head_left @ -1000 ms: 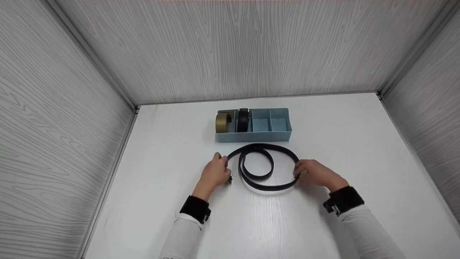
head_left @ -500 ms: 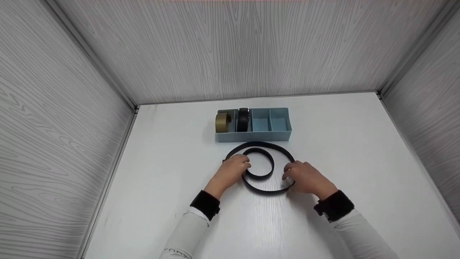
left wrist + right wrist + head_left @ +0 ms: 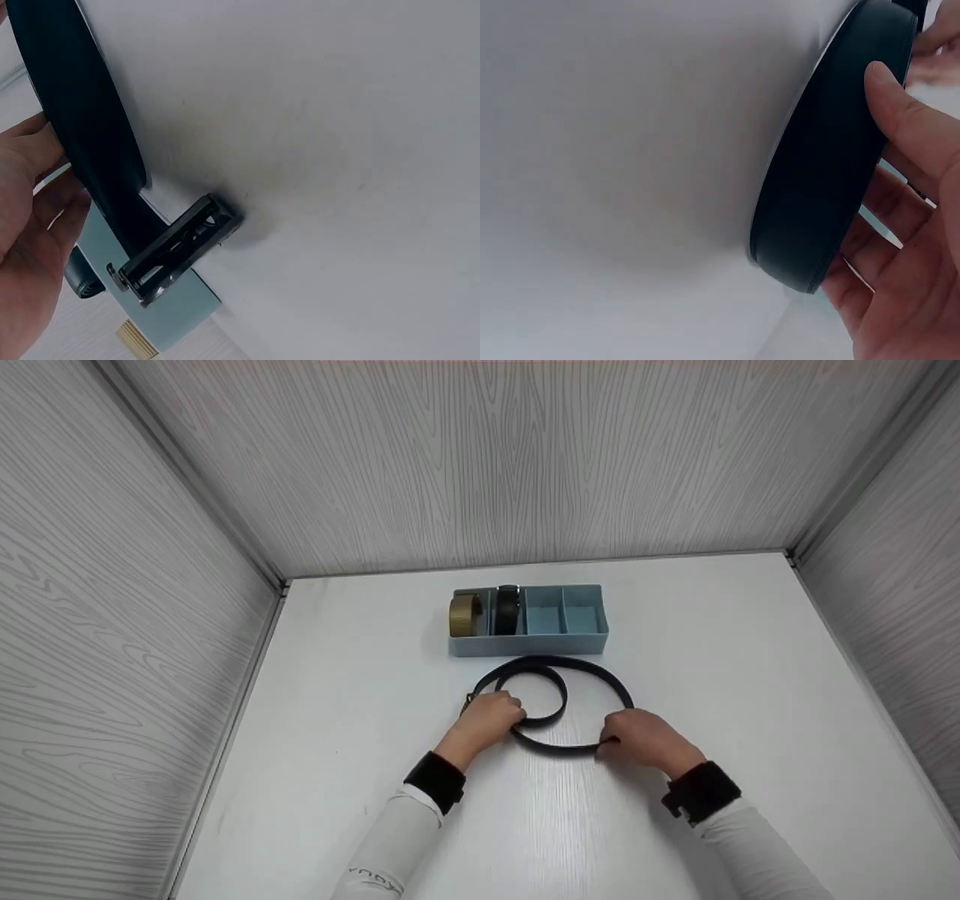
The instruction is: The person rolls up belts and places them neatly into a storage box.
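The belt (image 3: 821, 165) stands on its edge on the surface (image 3: 300, 735), just in front of the box (image 3: 529, 645), its coil (image 3: 563, 694) lying inside a much looser loop (image 3: 555, 661). The left hand (image 3: 487, 720), out in front of the box's left half, appears to grip the belt where coil and loop come together. The right hand (image 3: 646, 739), in front of the box and a little past its right end, pinches the loop, thumb on the outer face and fingers behind. The buckle (image 3: 180, 247) sits on the outside of the wind, beside the left hand, in front of the box's left end. In the box's two leftmost compartments stand a tan roll (image 3: 461, 616) and a black roll (image 3: 508, 611).

The step looks like winding the belt up. To do it well, the left hand should pin the coil (too light a pinch could let it spring wide) while the right feeds the slack in snugly, edges level against the surface, so the buckle end comes round last.
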`<act>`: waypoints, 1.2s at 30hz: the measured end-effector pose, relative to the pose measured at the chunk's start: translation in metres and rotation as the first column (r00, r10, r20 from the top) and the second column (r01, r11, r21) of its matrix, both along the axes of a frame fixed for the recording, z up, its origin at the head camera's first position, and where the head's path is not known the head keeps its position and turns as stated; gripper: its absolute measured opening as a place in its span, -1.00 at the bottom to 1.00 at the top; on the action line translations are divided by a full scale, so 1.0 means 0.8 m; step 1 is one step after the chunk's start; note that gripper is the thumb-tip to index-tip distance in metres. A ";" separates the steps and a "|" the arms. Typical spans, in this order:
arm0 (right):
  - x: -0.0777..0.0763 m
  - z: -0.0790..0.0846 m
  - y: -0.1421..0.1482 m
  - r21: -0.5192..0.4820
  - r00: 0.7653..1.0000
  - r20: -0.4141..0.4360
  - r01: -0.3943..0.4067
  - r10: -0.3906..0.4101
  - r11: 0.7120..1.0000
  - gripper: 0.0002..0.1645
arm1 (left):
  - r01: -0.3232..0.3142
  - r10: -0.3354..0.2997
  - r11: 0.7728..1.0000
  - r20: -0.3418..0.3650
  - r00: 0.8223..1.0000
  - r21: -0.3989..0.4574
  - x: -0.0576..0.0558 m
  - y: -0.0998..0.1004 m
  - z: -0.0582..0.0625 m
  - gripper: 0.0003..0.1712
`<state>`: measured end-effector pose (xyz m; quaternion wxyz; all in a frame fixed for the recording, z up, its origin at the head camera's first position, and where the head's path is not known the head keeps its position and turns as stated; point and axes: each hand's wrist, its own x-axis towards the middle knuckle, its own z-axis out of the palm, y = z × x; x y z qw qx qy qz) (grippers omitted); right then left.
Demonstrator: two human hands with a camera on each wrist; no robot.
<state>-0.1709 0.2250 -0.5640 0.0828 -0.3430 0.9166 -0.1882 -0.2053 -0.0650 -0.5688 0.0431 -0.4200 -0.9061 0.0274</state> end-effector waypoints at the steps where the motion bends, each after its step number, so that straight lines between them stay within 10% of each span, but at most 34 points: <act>1: -0.002 0.001 0.005 0.002 1.000 -0.004 0.014 -0.014 1.000 -0.92 | -0.005 0.005 1.000 0.012 1.000 0.005 0.002 -0.001 0.001 -0.90; 14: -0.024 -0.006 0.090 -0.013 0.972 -0.215 0.097 -0.098 0.995 -0.91 | 0.020 -0.026 0.994 0.056 0.998 0.107 0.013 -0.014 -0.004 -0.84; 36: -0.030 -0.006 0.170 -0.029 0.908 -0.265 0.328 -0.323 0.944 -0.88 | -0.046 0.021 0.984 0.145 0.989 0.170 0.021 -0.038 -0.002 -0.88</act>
